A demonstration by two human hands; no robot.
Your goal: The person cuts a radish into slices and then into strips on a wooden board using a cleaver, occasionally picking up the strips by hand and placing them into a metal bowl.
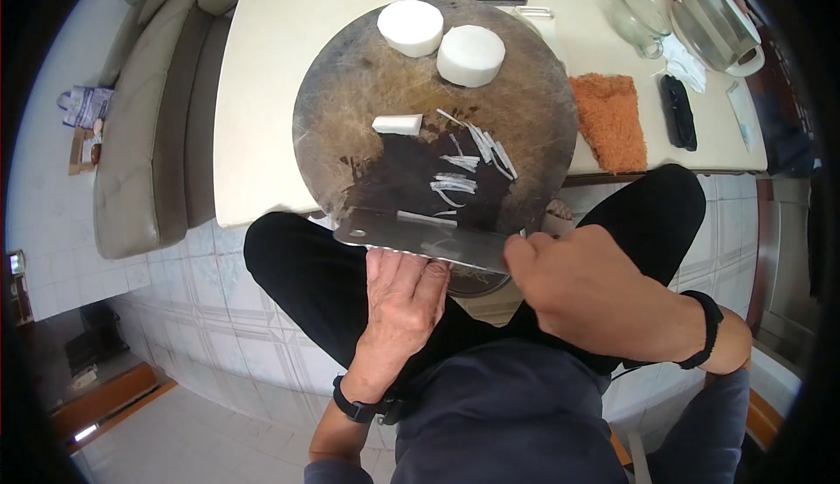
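Left hand [402, 300] at the round chopping board's [350, 90] near edge, fingers stretched beneath the cleaver [420, 239], grip not discernible; right hand [586, 291] closed on its handle, blade beside cut white strips [468, 169]. Risk: a slipping blade could nick those hidden fingertips. On the board's far rim, two white radish rounds [442, 42]; right of it, an orange cloth [608, 121], obstructing nothing.

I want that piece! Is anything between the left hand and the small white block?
Yes. The knife lies crosswise between the left hand and the white block, at the board's near edge. One thin white strip lies just beyond it.
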